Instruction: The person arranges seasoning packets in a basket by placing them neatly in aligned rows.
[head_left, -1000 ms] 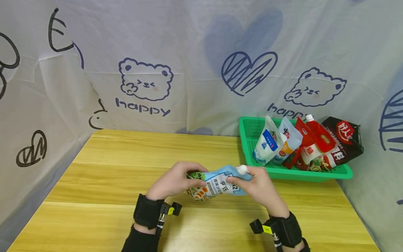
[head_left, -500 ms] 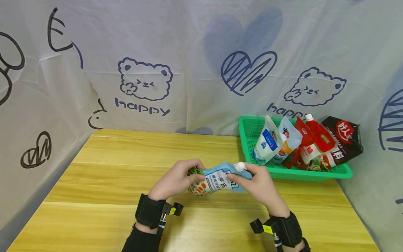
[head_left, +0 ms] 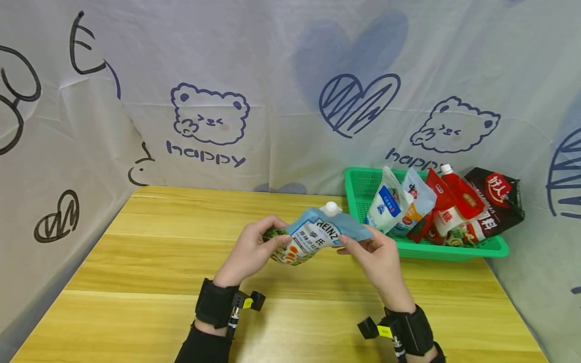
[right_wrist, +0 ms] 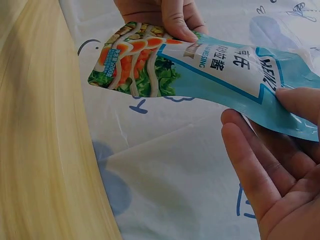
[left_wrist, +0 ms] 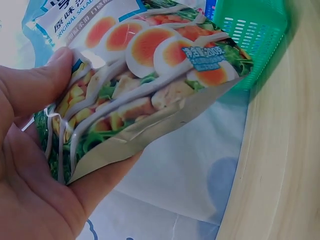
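Note:
Both hands hold a light-blue Heinz salad dressing pouch above the table, its white cap pointing away at the top. My left hand grips the pouch's lower end, thumb on the front face; in the left wrist view, fingers of the left hand pass behind the printed egg-and-salad picture. At the upper corner, my right hand pinches the blue edge between thumb and fingers. The right wrist view shows the right thumb on the pouch's front, other fingers below and behind.
A green plastic basket stands at the back right of the wooden table. In it are a white pouch, a light-blue pouch, a red pouch with a white cap and a dark packet. A drawn-on cloth hangs behind.
The pouch has moved up and away, turning so its cap points away from me. The right hand has shifted off the cap area onto the upper corner. Both hands have risen slightly.

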`<state>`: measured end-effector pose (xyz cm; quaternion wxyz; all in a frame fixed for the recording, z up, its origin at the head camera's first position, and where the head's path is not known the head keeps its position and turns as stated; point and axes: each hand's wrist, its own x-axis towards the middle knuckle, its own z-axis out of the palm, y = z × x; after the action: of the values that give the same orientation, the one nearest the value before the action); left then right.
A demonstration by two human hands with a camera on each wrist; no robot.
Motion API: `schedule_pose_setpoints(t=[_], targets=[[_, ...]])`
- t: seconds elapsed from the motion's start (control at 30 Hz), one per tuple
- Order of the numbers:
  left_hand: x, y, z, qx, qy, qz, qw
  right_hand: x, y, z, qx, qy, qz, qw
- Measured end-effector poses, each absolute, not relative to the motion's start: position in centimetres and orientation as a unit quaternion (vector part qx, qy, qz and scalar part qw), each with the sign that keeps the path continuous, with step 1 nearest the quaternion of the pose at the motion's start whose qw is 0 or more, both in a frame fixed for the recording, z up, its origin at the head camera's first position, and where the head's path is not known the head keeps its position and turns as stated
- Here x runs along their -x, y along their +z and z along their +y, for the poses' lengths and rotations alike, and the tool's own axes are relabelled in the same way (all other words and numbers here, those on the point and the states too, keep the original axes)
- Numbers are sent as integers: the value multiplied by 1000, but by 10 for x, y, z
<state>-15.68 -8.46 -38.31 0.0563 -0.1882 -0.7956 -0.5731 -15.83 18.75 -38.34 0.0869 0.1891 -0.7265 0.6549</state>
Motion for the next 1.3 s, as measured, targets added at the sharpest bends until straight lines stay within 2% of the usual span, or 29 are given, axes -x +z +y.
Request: schedule_pose_setpoints(t=[0.6, 1.3], targets=[[159, -385, -82, 206, -593, -778, -2, 153, -383, 183, -155, 671, -711, 144], [158, -386, -77, 223, -596, -771, -18, 155, -391, 178, -266, 565, -764, 161]])
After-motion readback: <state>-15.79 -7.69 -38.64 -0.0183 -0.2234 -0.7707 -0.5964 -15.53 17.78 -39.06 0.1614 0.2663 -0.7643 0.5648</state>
